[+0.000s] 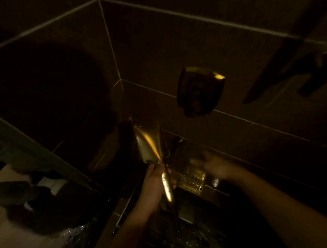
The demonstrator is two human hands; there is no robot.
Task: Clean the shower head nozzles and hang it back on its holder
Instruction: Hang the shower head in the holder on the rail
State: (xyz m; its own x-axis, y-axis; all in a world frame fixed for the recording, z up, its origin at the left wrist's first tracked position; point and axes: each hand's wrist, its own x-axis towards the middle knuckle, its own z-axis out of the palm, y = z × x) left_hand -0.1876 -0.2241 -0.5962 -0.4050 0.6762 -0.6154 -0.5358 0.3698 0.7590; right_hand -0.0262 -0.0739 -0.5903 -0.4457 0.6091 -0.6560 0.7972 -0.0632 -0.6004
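Head view, very dim, yellowish light, tiled shower corner. Person's left hand [154,182] is wrapped around the handle of the shower head [150,144], fingers curled round the shiny handle, thumb side toward the camera. Shower head points up and away from the person, its wide end tilted toward the tiled wall [154,46], its back catching a bright streak of light; the nozzle face can't be seen from here. A dark hose [173,210] runs down from the bottom of the handle, past the left wrist.

Right hand [211,165] is out to the right of the shower head, apart from it, holding nothing that I can see. It's motion-blurred; fingers look spread and extended, but too smeared to be sure of each one. Right forearm comes in from the lower right.

On the wall above and right of the shower head sits a shiny wall fitting [200,91], dark in the middle, bright glint on its top edge; shower head is below it, not touching. Below the right hand there's a small reflective metal piece [192,182] with a slotted face, low on the wall. Floor [190,240] at the bottom looks wet and speckled. Dark towel-like shapes [304,61] hang at upper right. Lower left is cluttered and murky, with a pale object [50,184]; can't tell what it is.
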